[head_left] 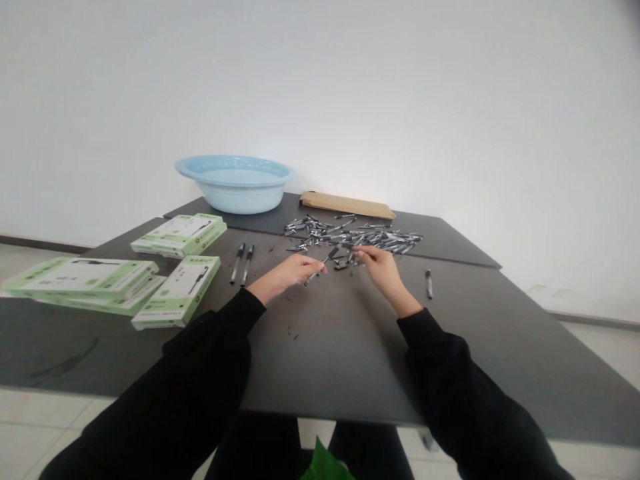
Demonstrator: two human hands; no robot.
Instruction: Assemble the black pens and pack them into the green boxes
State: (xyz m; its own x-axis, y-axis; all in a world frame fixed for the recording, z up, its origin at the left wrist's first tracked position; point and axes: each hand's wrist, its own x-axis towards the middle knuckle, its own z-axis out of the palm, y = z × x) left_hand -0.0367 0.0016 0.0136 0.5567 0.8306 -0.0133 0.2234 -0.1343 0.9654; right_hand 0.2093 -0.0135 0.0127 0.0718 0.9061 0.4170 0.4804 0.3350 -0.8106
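My left hand [296,269] is closed round the lower part of a clear pen with a black grip [333,253], which slants up to the right. Opposite it, my right hand [379,268] pinches a small dark piece that looks like a pen cap [347,245], close to the pen's upper end. Whether cap and pen touch, I cannot tell. Just beyond both hands spreads a loose heap of pens and black pen parts [373,238]. Two capped pens [243,264] lie side by side left of my left hand.
Green and white pen boxes [177,293] are stacked at the left. A light blue basin [243,197] stands at the back, beside a flat brown cardboard piece [347,205]. One short dark pen part [429,284] lies on the right of the dark table [340,360]. A wall closes off the back.
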